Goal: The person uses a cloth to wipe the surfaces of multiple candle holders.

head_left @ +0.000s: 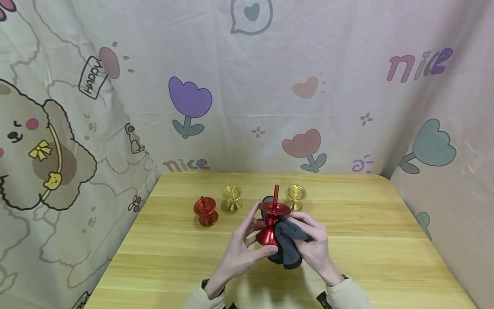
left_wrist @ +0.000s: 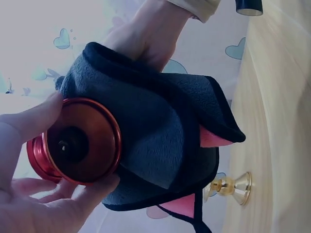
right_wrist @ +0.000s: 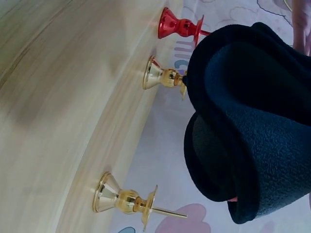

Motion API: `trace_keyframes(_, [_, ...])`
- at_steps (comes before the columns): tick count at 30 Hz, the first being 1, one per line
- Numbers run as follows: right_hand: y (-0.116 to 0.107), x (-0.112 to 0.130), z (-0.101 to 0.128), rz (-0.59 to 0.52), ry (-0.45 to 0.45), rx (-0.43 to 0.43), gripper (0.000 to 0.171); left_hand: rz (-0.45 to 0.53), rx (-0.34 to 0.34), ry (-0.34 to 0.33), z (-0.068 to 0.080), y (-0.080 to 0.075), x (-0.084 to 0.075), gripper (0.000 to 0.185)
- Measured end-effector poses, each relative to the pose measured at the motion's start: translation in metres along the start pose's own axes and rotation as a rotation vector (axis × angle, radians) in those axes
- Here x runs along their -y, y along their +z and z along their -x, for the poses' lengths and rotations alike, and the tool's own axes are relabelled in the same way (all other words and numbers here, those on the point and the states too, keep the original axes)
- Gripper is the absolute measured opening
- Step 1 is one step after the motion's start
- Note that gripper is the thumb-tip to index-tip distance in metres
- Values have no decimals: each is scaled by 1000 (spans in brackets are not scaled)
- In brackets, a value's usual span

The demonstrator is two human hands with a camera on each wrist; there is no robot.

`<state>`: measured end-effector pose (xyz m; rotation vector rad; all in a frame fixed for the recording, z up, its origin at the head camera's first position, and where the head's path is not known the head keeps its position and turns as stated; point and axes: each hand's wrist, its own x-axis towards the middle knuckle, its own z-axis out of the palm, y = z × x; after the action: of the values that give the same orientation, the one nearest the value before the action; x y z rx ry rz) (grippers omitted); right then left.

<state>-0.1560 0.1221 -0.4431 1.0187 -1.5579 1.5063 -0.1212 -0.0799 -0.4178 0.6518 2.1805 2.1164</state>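
Observation:
My left hand (head_left: 240, 252) grips a red metal candle holder (head_left: 267, 237) by its base, fingers behind and thumb in front. The holder is upright above the table, a thin red spike rising from its dish. My right hand (head_left: 315, 243) holds a folded dark grey cloth (head_left: 289, 246) against the holder's stem and base. In the left wrist view, the round hollow underside of the base (left_wrist: 82, 141) faces the camera, with the cloth (left_wrist: 150, 131) beside it. The cloth (right_wrist: 272, 145) hides most of my right hand in the right wrist view.
On the wooden table (head_left: 162, 262), another red candle holder (head_left: 207, 218) stands left of my hands. One gold candle holder (head_left: 233, 198) is behind it to the right, another gold one (head_left: 295, 198) beyond my right hand. A printed curtain (head_left: 247, 86) hangs behind the table.

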Motion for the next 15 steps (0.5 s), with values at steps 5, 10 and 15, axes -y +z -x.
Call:
trace_keyframes(5, [-3, 1, 0, -32, 78, -3, 35, -16, 46, 73, 0, -3, 3, 96])
trace_keyframes(10, [-4, 2, 1, -39, 155, -22, 37, -22, 76, 10, 1, -2, 3, 98])
trace_keyframes(15, [-2, -1, 2, 4, 44, 2, 32, -6, 31, -39, 1, 2, 1, 105])
